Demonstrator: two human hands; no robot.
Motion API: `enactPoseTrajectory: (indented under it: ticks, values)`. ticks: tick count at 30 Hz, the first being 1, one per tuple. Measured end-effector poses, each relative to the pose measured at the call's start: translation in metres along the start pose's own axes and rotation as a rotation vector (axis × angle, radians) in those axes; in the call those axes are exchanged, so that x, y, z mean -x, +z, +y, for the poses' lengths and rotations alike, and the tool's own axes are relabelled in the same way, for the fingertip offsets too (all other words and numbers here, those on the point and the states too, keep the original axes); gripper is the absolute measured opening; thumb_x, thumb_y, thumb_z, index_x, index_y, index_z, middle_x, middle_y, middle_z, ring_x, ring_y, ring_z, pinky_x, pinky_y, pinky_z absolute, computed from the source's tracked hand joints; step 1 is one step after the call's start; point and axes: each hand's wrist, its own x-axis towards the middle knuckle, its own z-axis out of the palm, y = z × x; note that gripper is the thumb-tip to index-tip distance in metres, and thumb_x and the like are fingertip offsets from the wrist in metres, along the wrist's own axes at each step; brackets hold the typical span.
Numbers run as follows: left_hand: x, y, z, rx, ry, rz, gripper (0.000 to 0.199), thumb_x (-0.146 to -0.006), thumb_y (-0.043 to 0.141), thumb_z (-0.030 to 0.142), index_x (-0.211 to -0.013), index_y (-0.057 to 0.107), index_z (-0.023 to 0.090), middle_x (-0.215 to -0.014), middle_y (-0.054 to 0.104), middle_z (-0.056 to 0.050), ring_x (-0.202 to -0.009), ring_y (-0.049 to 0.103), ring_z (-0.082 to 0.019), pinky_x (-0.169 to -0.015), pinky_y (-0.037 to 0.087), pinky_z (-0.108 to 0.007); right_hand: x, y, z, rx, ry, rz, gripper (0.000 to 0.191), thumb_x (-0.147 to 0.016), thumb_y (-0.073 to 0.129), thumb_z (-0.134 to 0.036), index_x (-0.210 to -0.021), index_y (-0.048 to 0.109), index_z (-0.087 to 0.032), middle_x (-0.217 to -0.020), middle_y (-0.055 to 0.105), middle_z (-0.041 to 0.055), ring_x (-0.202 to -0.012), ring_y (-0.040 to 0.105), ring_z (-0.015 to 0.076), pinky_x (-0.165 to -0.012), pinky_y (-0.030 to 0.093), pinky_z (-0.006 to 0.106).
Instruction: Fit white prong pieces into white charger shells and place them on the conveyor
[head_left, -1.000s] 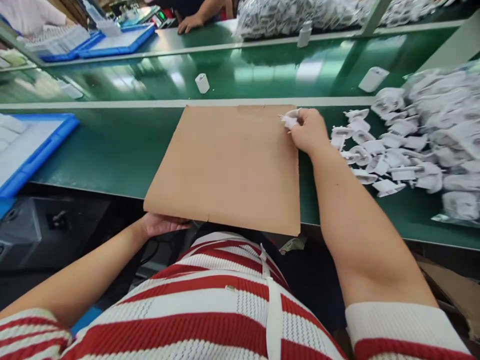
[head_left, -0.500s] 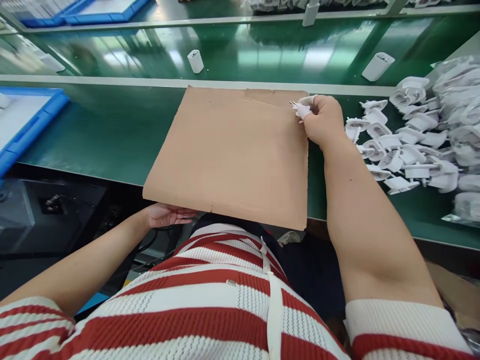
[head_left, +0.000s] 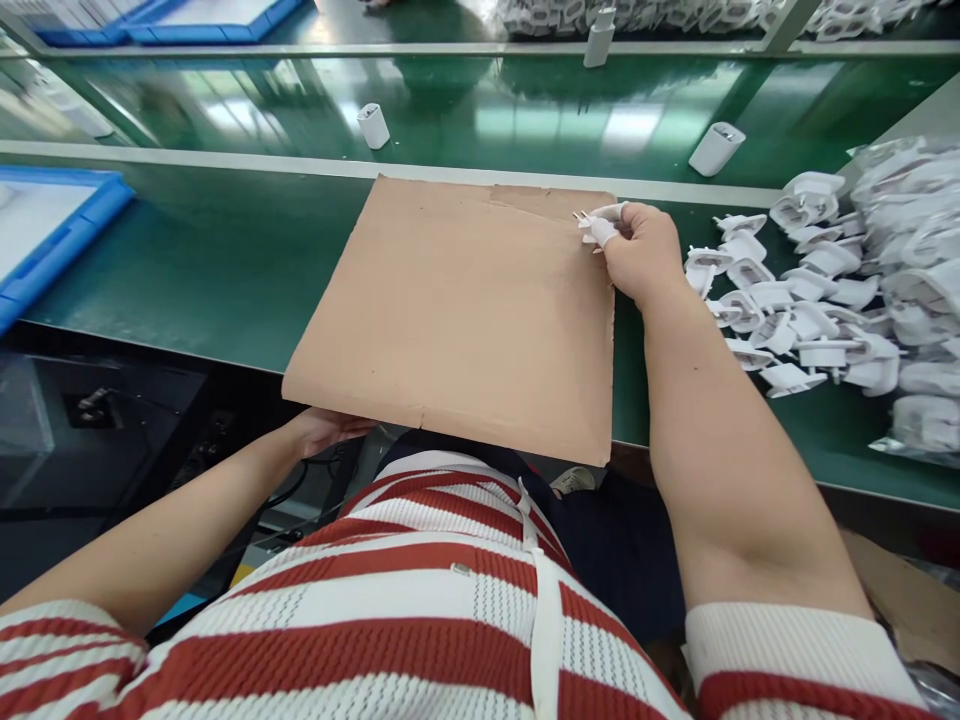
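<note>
A brown cardboard sheet (head_left: 457, 310) lies on the green bench, its front edge jutting past the bench edge. At its far right corner my right hand (head_left: 641, 250) pinches a small white plug adapter (head_left: 589, 228), metal pins pointing left. White covers wrap the thumb and forefinger. My left hand (head_left: 326, 428) is under the front left edge of the sheet, fingers stretched out flat; the sheet partly hides them. Right of my right hand lies a heap of loose white plug adapters (head_left: 810, 290).
Clear plastic bags of white parts (head_left: 922, 250) are piled at the far right. A blue-rimmed tray (head_left: 90, 225) stands at the left. Beyond a pale rail (head_left: 247, 163), white charger blocks (head_left: 373, 126) stand apart on a green surface. A dark machine (head_left: 90, 430) sits below left.
The white charger blocks beyond the rail appear farther left. My left hand has slipped a little further under the sheet. My right hand keeps its pinch on the adapter, and the view has shifted slightly.
</note>
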Motion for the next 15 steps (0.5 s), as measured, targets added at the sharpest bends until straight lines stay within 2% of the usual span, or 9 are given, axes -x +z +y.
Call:
enactPoseTrajectory:
  ticks: [3,6,9,12,15]
  values:
    - [-0.009,-0.011,0.003,-0.014,-0.118,-0.031,0.040,-0.075,0.072,-0.009,-0.113,0.068,0.004,-0.103,0.075,-0.012,-0.094,0.072,-0.022,-0.086,0.059,-0.029,-0.001,0.000,0.002,-0.028,0.002,0.003,0.033,-0.090,0.062,-0.050,-0.095,0.072,-0.019,-0.090,0.073,0.0084,-0.084,0.069,0.0245,-0.085,0.057,0.042]
    - [-0.018,-0.021,0.003,0.005,-0.181,-0.025,0.046,-0.069,0.073,-0.009,-0.112,0.069,0.007,-0.107,0.074,-0.014,-0.099,0.071,-0.026,-0.090,0.059,-0.037,0.000,0.000,0.002,-0.066,-0.002,0.009,0.033,-0.088,0.064,-0.050,-0.095,0.072,-0.019,-0.089,0.074,0.0080,-0.083,0.069,0.0245,-0.085,0.057,0.042]
    - [-0.021,-0.026,0.004,0.066,-0.196,-0.066,0.041,-0.077,0.077,0.012,-0.117,0.068,0.014,-0.117,0.073,-0.014,-0.112,0.067,-0.031,-0.096,0.057,-0.047,0.000,0.000,0.002,-0.074,0.011,0.018,0.030,-0.087,0.064,-0.047,-0.094,0.073,-0.019,-0.088,0.074,0.0070,-0.083,0.069,0.0244,-0.085,0.058,0.043]
    - [-0.017,-0.024,0.007,0.112,-0.219,-0.134,0.041,-0.085,0.073,0.035,-0.120,0.068,0.016,-0.125,0.069,-0.017,-0.122,0.062,-0.036,-0.098,0.055,-0.051,0.001,0.000,0.001,-0.062,0.039,0.013,0.027,-0.088,0.062,-0.043,-0.095,0.073,-0.019,-0.089,0.073,0.0067,-0.084,0.069,0.0246,-0.086,0.057,0.044]
    - [-0.015,-0.021,0.008,0.105,-0.232,-0.196,0.048,-0.085,0.073,0.043,-0.124,0.067,0.016,-0.134,0.065,-0.017,-0.130,0.057,-0.037,-0.100,0.054,-0.050,0.001,0.000,0.000,-0.059,0.038,0.002,0.024,-0.089,0.061,-0.039,-0.097,0.073,-0.019,-0.090,0.073,0.0063,-0.085,0.069,0.0240,-0.086,0.057,0.043]
